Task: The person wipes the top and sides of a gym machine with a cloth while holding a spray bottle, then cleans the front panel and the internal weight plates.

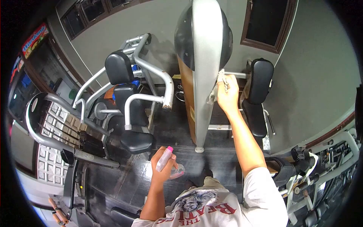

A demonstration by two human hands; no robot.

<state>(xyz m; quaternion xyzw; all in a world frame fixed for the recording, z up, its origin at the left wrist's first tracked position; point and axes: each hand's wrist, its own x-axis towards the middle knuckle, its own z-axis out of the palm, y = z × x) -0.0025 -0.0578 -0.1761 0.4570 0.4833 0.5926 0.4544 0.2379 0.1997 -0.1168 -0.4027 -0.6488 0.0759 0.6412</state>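
My right hand (228, 94) is closed around a crumpled whitish cloth (222, 80), which touches the right edge of a tall silver machine column (207, 41). Part of the cloth hangs below my fingers. Lower down, in front of my body, my left hand (162, 166) grips a clear spray bottle (177, 172) with a pink-tipped white spray head (165, 158). The bottle is held away from the column, and my fingers cover part of it.
A padded machine seat (137, 141) with grey bars (145, 97) stands left of the column. Right of it are black upright pads (261, 81). More frames and a weight rack (321, 178) fill the lower right. A dark floor (124, 178) lies below.
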